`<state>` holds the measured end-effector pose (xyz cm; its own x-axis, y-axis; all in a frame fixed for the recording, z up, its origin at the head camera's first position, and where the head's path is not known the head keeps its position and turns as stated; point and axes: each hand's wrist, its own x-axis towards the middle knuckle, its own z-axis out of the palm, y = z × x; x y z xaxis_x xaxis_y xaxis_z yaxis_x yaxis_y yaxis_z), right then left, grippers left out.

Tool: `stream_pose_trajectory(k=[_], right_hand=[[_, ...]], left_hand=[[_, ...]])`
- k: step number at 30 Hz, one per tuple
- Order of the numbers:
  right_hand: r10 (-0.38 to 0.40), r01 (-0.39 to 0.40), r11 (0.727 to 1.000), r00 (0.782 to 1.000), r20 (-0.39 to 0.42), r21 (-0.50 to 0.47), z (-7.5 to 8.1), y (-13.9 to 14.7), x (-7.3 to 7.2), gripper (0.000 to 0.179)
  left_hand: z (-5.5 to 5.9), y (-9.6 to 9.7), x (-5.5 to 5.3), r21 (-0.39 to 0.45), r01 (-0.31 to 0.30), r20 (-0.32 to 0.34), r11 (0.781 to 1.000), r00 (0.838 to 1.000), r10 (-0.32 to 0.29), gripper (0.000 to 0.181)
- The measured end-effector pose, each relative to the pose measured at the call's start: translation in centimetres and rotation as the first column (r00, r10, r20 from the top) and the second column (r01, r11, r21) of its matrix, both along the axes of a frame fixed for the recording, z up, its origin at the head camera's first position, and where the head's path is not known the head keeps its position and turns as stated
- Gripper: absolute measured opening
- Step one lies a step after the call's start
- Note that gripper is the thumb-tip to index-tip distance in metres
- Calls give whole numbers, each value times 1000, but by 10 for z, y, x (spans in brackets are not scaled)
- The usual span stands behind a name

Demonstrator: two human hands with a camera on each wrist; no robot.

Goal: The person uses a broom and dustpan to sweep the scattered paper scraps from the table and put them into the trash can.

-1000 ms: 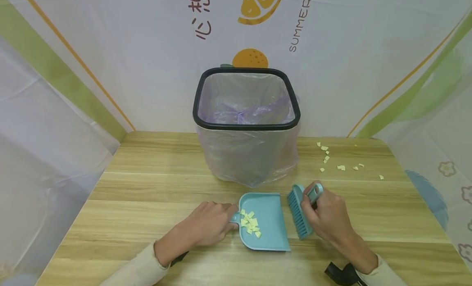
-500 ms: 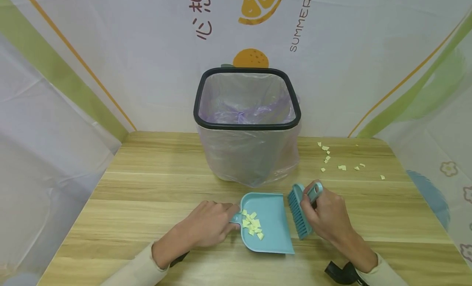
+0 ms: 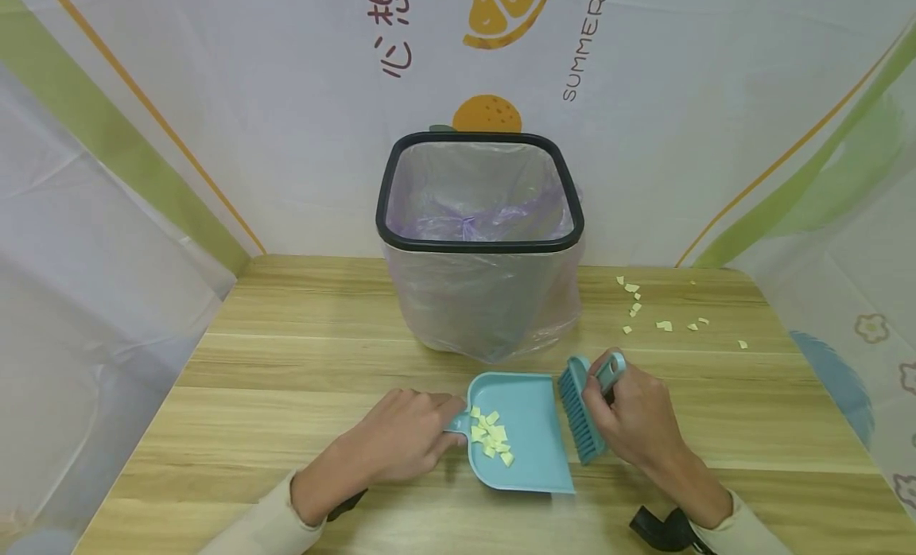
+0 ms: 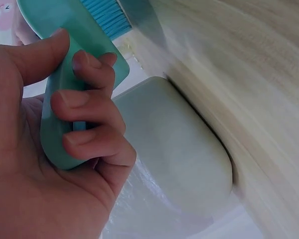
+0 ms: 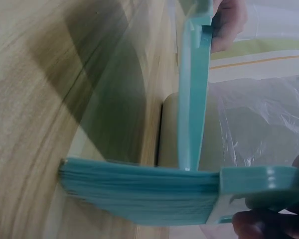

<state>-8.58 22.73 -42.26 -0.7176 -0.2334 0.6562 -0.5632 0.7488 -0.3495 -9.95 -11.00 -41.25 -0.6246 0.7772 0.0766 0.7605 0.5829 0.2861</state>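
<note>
Wooden table [image 3: 286, 364]: left hand [image 3: 401, 440] grips the dustpan [image 3: 525, 440] handle, right hand [image 3: 633, 420] clasps the brush [image 3: 576, 408] at its lip; sweeping seems underway, and scattered paper bits [image 3: 661, 320] likely need gathering next

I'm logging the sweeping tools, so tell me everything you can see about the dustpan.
The dustpan is small, light blue and looks like plastic. It lies flat on the wooden table, in front of the bin. The left hand grips its short handle. Pale yellow paper scraps lie inside, and the brush stands at its right edge.
</note>
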Motion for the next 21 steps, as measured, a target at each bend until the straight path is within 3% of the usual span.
stream_pose_trajectory(k=[21], right_hand=[[-6,6,1000,1000,-2,19,0,0,-1,4]], left_hand=[[17,-2,4,60,21,-13,998,1000,-20,28]])
